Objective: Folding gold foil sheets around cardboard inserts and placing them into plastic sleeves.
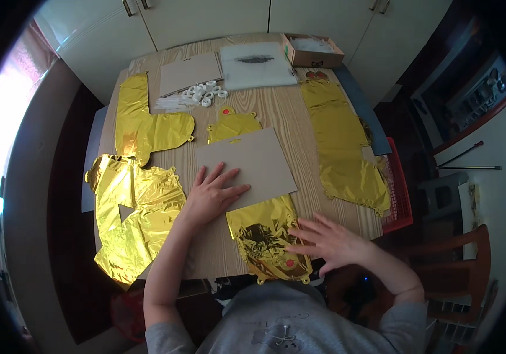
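Note:
A grey cardboard sheet with a small slot near its far edge lies across a flat gold foil balloon, whose two ends stick out past the card. My left hand rests flat on the card with its fingers spread. Beside the near end of the foil, my right hand is open, fingers apart, its fingertips over the balloon's right edge. Whether they touch the foil I cannot tell. The near end is crinkled and shiny, with small tabs and a red spot.
More flat gold balloons lie left, far left and right. At the back are white ribbon rolls, white sticks, stacked grey cards, clear plastic bags and a cardboard box. A red basket stands at right.

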{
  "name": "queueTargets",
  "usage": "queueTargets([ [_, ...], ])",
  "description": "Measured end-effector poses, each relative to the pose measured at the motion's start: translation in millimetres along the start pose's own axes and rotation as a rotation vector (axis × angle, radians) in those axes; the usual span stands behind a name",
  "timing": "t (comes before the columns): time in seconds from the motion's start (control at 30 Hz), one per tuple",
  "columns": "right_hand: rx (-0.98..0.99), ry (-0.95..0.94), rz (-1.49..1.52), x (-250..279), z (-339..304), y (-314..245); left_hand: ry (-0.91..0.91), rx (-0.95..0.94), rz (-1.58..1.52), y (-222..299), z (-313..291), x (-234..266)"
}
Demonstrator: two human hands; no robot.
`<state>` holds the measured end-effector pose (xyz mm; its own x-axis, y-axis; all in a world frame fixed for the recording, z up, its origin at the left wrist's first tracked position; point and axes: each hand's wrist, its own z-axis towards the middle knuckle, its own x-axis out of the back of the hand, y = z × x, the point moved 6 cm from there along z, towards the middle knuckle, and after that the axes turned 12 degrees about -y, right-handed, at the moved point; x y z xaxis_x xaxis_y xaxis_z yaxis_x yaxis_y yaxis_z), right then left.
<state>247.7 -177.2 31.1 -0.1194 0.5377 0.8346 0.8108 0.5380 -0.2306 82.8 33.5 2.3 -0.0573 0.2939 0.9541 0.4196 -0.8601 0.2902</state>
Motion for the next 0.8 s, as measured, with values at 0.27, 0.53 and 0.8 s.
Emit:
queueTargets([
  [0.27, -0.032, 0.131, 0.03, -28.7, 7.2, -3.5, 0.039, 0.0, 0.009, 0.5, -0.8, 0.0],
  [0.53, -0.004, 0.247, 0.003, -20.2, 6.1, -6.9, 0.038, -0.006, 0.031, -1.9, 1.5, -4.0],
  [0.8, 0.158, 0.853, 0.036, 34.7, 3.9, -0.8, 0.028, -0.009, 0.03, -0.4, 0.9, -1.3],
])
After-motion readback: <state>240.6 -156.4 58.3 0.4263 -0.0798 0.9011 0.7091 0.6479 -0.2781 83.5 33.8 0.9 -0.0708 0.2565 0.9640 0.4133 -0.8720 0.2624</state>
